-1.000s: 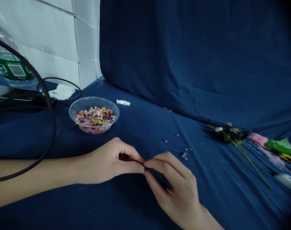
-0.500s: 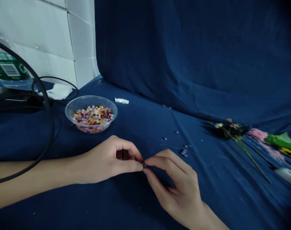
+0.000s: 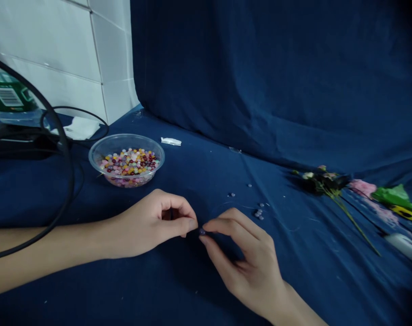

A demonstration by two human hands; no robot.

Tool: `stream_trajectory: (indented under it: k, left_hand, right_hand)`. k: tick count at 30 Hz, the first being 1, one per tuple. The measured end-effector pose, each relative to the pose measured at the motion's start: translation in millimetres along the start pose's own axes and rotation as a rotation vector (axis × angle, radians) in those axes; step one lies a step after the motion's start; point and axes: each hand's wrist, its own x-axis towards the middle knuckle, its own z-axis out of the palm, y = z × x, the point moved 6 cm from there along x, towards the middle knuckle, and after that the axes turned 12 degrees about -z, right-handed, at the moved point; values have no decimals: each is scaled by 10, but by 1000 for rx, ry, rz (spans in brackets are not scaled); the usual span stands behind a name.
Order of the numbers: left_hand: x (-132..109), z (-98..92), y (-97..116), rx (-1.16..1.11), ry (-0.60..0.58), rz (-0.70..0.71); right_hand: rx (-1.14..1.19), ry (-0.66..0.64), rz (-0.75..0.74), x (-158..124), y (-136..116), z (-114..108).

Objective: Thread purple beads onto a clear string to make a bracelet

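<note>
A small dark purple bead point(image 3: 201, 232) is pinched between the thumb and index finger of my right hand point(image 3: 249, 262). My left hand point(image 3: 151, 224) has its fingers curled and stands just left of the bead, not touching it. A hair-thin thread point(image 3: 226, 205) seems to curve over the blue cloth near the bead, though its ends are hard to see. Behind my left hand, a clear plastic bowl point(image 3: 126, 135) holds many multicoloured beads point(image 3: 129, 165). A few loose beads point(image 3: 258, 213) lie right of my hands.
A black cable point(image 3: 65, 154) loops along the left, before a plastic bottle point(image 3: 7, 96) and white tiles point(image 3: 56, 54). Dark blue cloth point(image 3: 206, 172) covers the surface. Artificial flowers point(image 3: 323, 181) and a green-and-yellow object point(image 3: 394, 197) lie to the right.
My left hand has drawn back leftward, so its fingertips no longer meet the bead. My right hand still pinches the bead. The view has shifted slightly.
</note>
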Motion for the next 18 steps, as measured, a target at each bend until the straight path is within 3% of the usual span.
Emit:
stream_trajectory:
  k: [18]
  left_hand:
    - [1, 1, 1, 10, -5, -11]
  right_hand:
    - [41, 4, 46, -5, 22, 1]
